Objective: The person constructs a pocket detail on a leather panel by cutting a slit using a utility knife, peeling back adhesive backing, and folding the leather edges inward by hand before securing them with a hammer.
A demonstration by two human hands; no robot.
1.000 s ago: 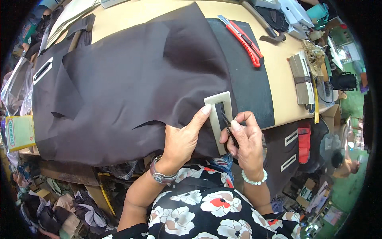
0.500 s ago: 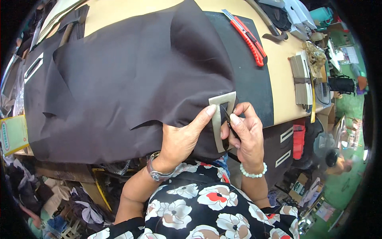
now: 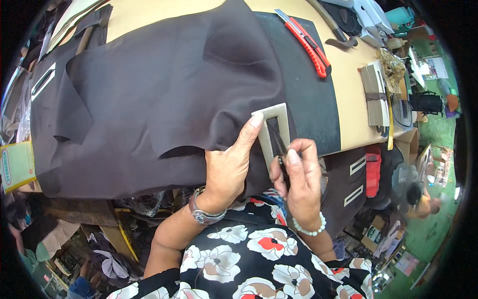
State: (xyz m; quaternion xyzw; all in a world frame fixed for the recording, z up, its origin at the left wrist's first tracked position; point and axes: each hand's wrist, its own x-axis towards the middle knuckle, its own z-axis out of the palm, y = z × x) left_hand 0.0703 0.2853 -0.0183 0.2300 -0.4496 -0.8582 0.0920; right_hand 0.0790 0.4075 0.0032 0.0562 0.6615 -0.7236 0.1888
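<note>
A large dark brown sheet [image 3: 144, 104], cloth or thin leather, lies over the table and hangs past its near edge. On its right end is a pale rectangular frame [image 3: 265, 143] with a slot in its middle. My left hand [image 3: 228, 167] grips this end, thumb on the frame's left edge, fingers hidden beneath the sheet. Between the thumb and fingers of my right hand [image 3: 302, 174] is a small dark pointed tool [image 3: 279, 140], its tip at the slot. Its handle is mostly covered, so its exact kind is unclear.
A red utility knife [image 3: 306, 44] lies on a dark cutting mat [image 3: 313, 109]. Beyond it rests a hammer [image 3: 341, 39]. A banded stack of pale strips [image 3: 374, 94] stands at the right. Another pale frame [image 3: 43, 82] is at the sheet's left end; a box [image 3: 17, 167] sits nearby.
The sheet's right end and its pale frame have shifted slightly up and left. My right hand has moved a little down and left with the dark tool.
</note>
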